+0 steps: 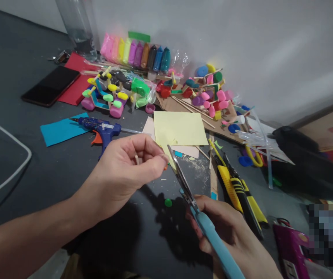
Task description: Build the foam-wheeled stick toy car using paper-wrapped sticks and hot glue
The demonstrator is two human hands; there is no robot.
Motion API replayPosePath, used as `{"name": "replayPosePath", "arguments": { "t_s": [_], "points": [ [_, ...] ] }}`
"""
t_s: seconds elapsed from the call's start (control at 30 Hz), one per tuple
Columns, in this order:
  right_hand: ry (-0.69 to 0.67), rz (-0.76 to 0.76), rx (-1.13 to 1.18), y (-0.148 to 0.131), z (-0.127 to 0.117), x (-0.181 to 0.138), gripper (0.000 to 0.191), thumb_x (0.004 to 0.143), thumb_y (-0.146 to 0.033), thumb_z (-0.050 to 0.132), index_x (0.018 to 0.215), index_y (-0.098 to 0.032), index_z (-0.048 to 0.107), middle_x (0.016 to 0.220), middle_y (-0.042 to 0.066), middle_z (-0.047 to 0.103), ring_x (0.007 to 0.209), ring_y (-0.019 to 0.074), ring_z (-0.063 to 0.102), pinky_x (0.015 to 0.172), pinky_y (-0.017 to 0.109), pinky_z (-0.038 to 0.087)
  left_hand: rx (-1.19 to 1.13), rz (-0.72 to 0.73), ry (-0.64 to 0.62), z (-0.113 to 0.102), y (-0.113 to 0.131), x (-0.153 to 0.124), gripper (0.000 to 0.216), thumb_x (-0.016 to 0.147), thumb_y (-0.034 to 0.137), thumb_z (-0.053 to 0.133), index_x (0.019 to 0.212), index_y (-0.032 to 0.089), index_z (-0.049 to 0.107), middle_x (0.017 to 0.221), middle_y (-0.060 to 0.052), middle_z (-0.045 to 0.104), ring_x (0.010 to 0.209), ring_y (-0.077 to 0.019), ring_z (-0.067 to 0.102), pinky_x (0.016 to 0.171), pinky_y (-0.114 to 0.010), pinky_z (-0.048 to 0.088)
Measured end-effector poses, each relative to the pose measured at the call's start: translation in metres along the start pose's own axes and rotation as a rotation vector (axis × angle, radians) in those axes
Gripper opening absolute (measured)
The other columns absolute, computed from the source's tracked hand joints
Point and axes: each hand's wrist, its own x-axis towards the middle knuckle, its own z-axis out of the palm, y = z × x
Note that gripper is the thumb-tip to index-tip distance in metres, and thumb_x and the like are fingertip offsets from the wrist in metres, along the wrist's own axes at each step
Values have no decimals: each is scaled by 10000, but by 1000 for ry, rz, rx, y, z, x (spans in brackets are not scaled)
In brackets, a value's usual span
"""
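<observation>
My left hand (128, 166) is closed in a pinch on a narrow strip of pale yellow paper (169, 155). The tip of a thin wooden stick (136, 159) pokes out among its curled fingers. Scissors (194, 209) with light blue handles are in my right hand (227, 221), their blades pointing up and away beside the strip. Whether the blades touch the strip I cannot tell. Behind the strip, a pale yellow paper sheet (181, 126) lies on the table. A small green disc (168, 202) rests below the blades.
A blue glue gun (99, 127) lies left of the sheet on blue paper (53, 133), near a phone (50, 85). Colourful wheeled models (105, 95) and clay packs (134, 52) line the back. Yellow-black cutters (236, 186) and a purple object (290, 248) are at right.
</observation>
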Motion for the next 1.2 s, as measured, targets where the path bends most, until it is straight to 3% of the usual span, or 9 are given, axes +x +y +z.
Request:
{"name": "replayPosePath", "arguments": {
  "t_s": [0.13, 0.33, 0.5, 0.73, 0.87, 1.2],
  "points": [
    [-126, 0, -43, 14, -9, 4, 364, 707, -554, 834, 825, -227, 730, 770, 20, 674, 714, 188, 576, 610, 263, 455, -15, 3, -11, 0, 0, 1, 121, 743, 79, 694, 672, 176, 687, 523, 86, 519, 427, -21, 310, 422, -165, 283],
    [-158, 2, -74, 16, -14, 7, 361, 727, -542, 822, 792, -209, 697, 746, 14, 645, 707, 180, 563, 552, 242, 403, 4, -5, 0, 1, 1, 2, 112, 725, 87, 701, 658, 172, 673, 538, 81, 552, 427, -14, 323, 395, -161, 235],
    [-117, -36, -155, 16, -14, 6, 280, 768, -485, 801, 776, -227, 694, 771, 2, 657, 753, 189, 583, 661, 268, 445, -4, -21, 2, 2, 2, 2, 101, 707, 92, 708, 658, 165, 660, 548, 82, 559, 428, -4, 317, 389, -151, 217],
    [-49, -84, -166, 10, -9, 4, 275, 798, -496, 746, 741, -235, 681, 743, -4, 658, 754, 200, 605, 690, 284, 450, -18, -28, 8, 3, 3, 1, 134, 716, 71, 696, 637, 165, 642, 509, 94, 513, 420, 4, 310, 377, -137, 178],
    [-132, -64, -206, 8, -11, 7, 213, 787, -413, 769, 745, -223, 682, 726, -16, 656, 717, 178, 601, 647, 255, 445, -47, -26, -8, 3, 2, 1, 153, 727, 73, 709, 632, 164, 631, 511, 100, 499, 420, 10, 292, 375, -127, 173],
    [-97, -108, -268, 9, -14, 4, 178, 818, -381, 732, 741, -229, 680, 754, -17, 696, 743, 184, 645, 686, 246, 473, -26, -36, -25, 2, 1, 1, 173, 745, 72, 688, 625, 162, 601, 519, 104, 480, 425, 13, 281, 380, -116, 178]
  ]
}}
